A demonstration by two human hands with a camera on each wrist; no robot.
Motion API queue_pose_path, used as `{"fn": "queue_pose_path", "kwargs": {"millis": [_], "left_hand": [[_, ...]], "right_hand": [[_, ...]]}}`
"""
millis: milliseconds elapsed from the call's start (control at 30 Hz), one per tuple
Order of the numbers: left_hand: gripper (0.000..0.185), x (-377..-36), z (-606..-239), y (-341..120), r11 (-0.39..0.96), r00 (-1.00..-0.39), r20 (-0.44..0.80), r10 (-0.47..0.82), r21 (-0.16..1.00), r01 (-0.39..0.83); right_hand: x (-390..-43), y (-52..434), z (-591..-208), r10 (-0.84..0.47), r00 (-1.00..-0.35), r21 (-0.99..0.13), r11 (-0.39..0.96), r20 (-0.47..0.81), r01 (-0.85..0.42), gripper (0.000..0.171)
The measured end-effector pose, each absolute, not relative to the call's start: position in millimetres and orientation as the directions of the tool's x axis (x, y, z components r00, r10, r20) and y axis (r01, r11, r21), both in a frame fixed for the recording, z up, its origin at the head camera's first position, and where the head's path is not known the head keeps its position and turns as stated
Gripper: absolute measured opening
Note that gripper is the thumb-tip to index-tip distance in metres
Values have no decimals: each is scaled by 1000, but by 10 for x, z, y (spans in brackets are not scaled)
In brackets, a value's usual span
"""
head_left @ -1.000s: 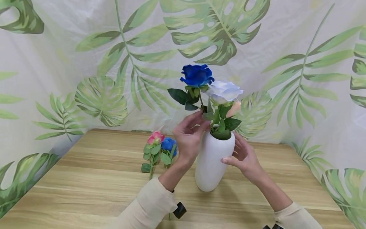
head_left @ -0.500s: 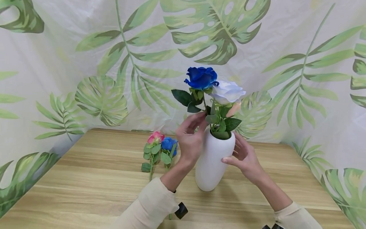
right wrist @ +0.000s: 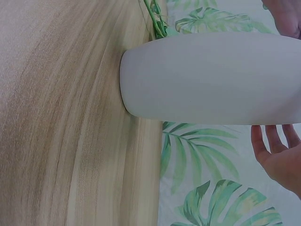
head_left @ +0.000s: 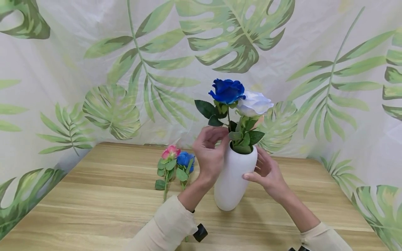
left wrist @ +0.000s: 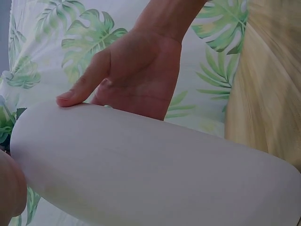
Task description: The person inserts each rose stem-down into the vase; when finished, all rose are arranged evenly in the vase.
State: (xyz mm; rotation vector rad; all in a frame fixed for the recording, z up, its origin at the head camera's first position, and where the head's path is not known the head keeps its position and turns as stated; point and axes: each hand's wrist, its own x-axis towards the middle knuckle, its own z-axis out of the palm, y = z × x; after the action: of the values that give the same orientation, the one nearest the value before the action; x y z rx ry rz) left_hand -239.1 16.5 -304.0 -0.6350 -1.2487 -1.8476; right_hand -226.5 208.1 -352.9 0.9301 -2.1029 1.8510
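A tall white vase (head_left: 235,181) stands on the wooden table, a white rose (head_left: 255,104) rising from its mouth among green leaves. Partly hidden behind the white rose is a peach-coloured bloom (head_left: 259,122). My left hand (head_left: 209,155) pinches the stem of a dark blue rose (head_left: 226,91) just above the vase's rim, the lower stem being hidden by hand and leaves. With thumb in front and fingers behind, my right hand (head_left: 270,174) holds the vase's upper right side. In the left wrist view that thumb (left wrist: 70,96) lies against the vase wall.
Left of the vase, a pink rose (head_left: 171,152) and a lighter blue rose (head_left: 185,159) lie on the table (head_left: 94,195). Their stems run toward me, partly under my left forearm. A leaf-printed cloth (head_left: 157,69) hangs behind the table's far edge.
My left hand has moved slightly right and down with the dark blue rose, whose bloom now sits lower and overlaps the white rose more. My right hand stays on the vase.
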Motion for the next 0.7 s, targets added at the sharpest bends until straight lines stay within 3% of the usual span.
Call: {"fn": "queue_pose_path", "kwargs": {"millis": [333,700], "left_hand": [[27,-2415,-3080,203,-152,-568,773,-282,549,822],[29,-2443,-3092,180,-86,-512,838,-186,505,859]], "right_hand": [[-2264,2077,-3529,-324,-791,-827,45,518,-560,83],[-2258,2081,-3525,-313,-807,-836,65,501,-544,83]]}}
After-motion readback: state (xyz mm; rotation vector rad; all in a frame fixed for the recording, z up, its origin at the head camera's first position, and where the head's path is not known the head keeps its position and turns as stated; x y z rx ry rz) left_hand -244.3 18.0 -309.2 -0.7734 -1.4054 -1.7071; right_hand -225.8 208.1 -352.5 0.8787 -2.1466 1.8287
